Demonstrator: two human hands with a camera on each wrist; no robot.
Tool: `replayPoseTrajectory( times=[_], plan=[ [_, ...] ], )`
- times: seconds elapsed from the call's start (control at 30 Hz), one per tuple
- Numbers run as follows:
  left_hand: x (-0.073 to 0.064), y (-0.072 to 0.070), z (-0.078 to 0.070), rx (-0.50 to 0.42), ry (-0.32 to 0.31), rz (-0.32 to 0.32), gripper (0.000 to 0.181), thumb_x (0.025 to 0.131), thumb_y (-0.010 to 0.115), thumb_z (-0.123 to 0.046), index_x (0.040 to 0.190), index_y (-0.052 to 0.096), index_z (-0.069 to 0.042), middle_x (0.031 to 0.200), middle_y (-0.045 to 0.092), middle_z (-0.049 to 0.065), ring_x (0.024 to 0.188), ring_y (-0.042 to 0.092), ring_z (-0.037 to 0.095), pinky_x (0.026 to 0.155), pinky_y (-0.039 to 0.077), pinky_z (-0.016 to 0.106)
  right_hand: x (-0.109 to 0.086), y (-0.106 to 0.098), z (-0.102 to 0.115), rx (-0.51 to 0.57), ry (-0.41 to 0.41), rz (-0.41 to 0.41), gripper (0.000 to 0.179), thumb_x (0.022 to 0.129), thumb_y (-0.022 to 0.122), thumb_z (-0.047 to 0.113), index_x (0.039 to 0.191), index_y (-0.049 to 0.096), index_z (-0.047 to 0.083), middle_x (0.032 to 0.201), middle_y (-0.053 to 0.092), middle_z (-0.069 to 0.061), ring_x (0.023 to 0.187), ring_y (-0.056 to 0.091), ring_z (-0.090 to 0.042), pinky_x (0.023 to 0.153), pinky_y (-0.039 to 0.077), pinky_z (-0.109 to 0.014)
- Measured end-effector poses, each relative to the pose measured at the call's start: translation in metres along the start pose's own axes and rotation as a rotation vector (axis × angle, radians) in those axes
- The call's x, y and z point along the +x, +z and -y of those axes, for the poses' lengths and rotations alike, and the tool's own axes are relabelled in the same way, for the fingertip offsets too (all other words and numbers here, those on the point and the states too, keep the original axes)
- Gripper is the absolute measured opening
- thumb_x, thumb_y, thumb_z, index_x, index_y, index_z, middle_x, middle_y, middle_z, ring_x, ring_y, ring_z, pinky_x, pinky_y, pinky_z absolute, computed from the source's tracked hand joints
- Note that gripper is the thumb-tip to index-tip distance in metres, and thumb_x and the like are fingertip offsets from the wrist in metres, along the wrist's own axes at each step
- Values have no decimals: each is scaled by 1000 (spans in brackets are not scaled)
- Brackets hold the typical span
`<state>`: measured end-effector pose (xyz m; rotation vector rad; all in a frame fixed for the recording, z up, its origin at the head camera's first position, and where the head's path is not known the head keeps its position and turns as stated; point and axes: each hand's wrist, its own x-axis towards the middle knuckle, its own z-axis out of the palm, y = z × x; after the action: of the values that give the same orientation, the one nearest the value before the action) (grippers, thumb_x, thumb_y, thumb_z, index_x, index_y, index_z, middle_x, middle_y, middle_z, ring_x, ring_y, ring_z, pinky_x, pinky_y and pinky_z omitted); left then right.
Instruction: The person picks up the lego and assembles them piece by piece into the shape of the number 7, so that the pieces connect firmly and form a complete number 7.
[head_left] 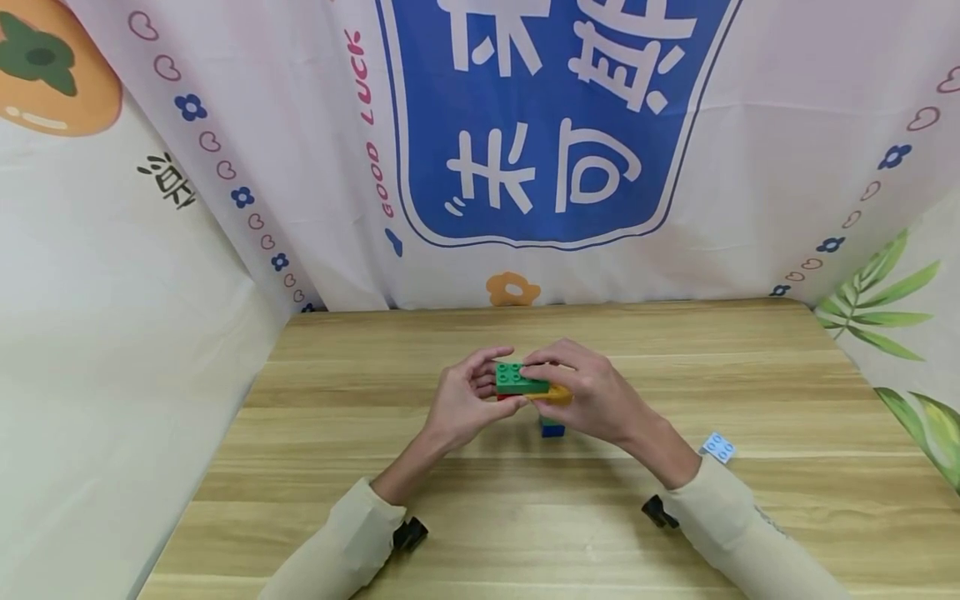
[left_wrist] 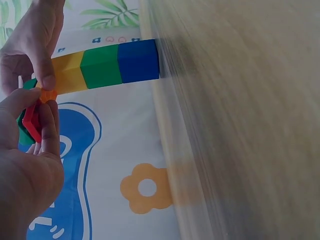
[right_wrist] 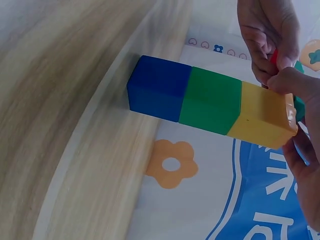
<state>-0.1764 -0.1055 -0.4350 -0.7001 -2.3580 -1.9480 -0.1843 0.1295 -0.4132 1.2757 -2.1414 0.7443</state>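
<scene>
A tower of toy building bricks stands on the table: a blue brick (left_wrist: 139,61) at the bottom, then a green brick (right_wrist: 210,100), then a yellow brick (right_wrist: 262,112). At its top are a thin orange piece (head_left: 559,395), a red brick (left_wrist: 32,121) and a studded green top brick (head_left: 512,378) that juts out to the left. My left hand (head_left: 461,406) pinches the red brick at that jutting end, thumb toward me. From the right, my right hand (head_left: 600,396) grips the green top brick, fingers over its studs and thumb low by the orange piece.
A light blue studded brick (head_left: 719,447) lies on the wooden table (head_left: 322,467) near my right wrist. Black clip-like pieces (head_left: 410,534) show at both sleeves. A printed cloth (head_left: 330,167) hangs behind the table's far edge.
</scene>
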Motion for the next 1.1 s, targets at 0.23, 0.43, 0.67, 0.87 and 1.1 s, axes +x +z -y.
replayPoseTrajectory(
  times=[0.23,0.43,0.67,0.87,1.1],
  plan=[
    [0,0,-1,17,26,-10,64,84,86,7,143,61,5,117,76,27,105,79,37,89,65,28,1,5,-3,-4,-38,-59,42,69,95,2,109,83,5,113,78,-8,103,73,-23,84,66,-36],
    [0,0,-4,13,44,-9,64,83,86,8,142,60,6,116,77,28,104,80,36,90,65,30,1,7,-5,21,-53,-95,42,67,94,-1,107,84,5,110,79,-9,99,74,-23,79,67,-36],
    [2,-2,-4,7,46,-4,66,83,86,9,143,59,6,117,76,29,105,79,39,89,65,29,3,7,-7,53,-49,-99,42,67,93,-2,107,84,6,110,79,-8,100,74,-25,80,67,-40],
    [2,-2,-2,20,32,-5,67,83,87,7,144,60,5,118,76,28,105,79,39,89,65,29,3,7,-6,50,-40,-87,43,67,95,-1,108,84,7,110,79,-8,100,74,-24,80,67,-39],
    [1,-5,-3,26,26,13,68,84,87,6,145,58,4,122,76,28,108,79,38,91,65,30,2,6,-3,42,-6,-58,43,69,98,3,110,84,8,113,79,-8,103,75,-24,84,67,-39]
  ],
)
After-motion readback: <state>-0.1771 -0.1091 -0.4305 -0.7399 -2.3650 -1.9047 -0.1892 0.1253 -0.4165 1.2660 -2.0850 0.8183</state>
